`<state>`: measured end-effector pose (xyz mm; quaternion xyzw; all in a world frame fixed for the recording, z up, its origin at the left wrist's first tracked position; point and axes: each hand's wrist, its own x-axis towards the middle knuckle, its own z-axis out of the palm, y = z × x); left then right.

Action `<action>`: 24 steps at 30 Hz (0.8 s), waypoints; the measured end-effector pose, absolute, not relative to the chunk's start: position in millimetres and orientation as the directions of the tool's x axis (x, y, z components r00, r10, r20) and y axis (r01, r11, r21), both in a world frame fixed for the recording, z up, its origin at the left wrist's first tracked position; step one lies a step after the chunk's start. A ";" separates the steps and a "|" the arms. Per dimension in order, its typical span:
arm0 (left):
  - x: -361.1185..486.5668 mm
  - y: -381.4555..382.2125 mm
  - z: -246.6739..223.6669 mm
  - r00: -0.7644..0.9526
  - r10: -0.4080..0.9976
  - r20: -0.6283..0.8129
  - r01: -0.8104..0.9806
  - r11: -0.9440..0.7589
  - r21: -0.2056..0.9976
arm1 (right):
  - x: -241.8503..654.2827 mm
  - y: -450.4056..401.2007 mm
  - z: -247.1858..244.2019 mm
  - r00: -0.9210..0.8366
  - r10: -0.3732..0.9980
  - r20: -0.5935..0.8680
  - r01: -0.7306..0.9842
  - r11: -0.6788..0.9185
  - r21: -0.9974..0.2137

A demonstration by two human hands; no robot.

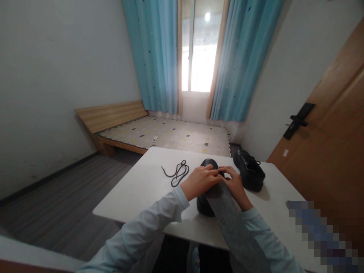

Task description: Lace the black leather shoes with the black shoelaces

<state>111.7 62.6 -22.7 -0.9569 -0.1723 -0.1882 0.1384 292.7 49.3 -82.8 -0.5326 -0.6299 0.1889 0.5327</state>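
Black shoe [205,207] on white worktop [133,197], near its middle, partly hidden by both hands. Left hand [201,179]: fingers curled over the shoe's far part. Right hand [233,185]: fingers bent, tips close to the left's; cannot tell what either grips, or how tightly. Loose dark lace [178,175] looped to the left, apart from the shoe. Second black shoe [249,170], laced, at the far right of the worktop.

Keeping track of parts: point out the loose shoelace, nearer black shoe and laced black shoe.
Loose shoelace [176,174], head view: cord amid its loops.
Nearer black shoe [204,206], head view: its near end.
Laced black shoe [248,172], head view: its side.
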 end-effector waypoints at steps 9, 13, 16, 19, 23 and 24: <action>110.9 68.2 -16.7 0.909 0.285 0.305 0.328 -0.939 -0.101 | 294.3 46.3 -78.4 0.130 0.877 0.463 0.453 0.363 -0.814; 116.5 66.9 -15.5 0.909 0.356 0.218 0.384 -0.918 -0.101 | 295.0 47.3 -79.4 0.131 0.876 0.464 0.445 0.367 -0.817; 124.4 62.1 -13.3 0.893 0.409 0.186 0.432 -0.896 -0.105 | 294.9 48.4 -80.4 0.136 0.878 0.459 0.442 0.361 -0.821; 133.5 55.4 -9.7 0.881 0.440 0.176 0.459 -0.884 -0.087 | 294.7 48.9 -80.8 0.134 0.877 0.461 0.443 0.363 -0.820; 144.8 51.9 -10.2 0.915 0.374 0.152 0.394 -0.909 -0.137 | 295.5 49.0 -80.7 0.133 0.869 0.476 0.454 0.373 -0.809; 147.5 53.0 -12.4 0.926 0.351 0.138 0.370 -0.917 -0.146 | 295.9 49.0 -80.6 0.129 0.868 0.480 0.458 0.377 -0.805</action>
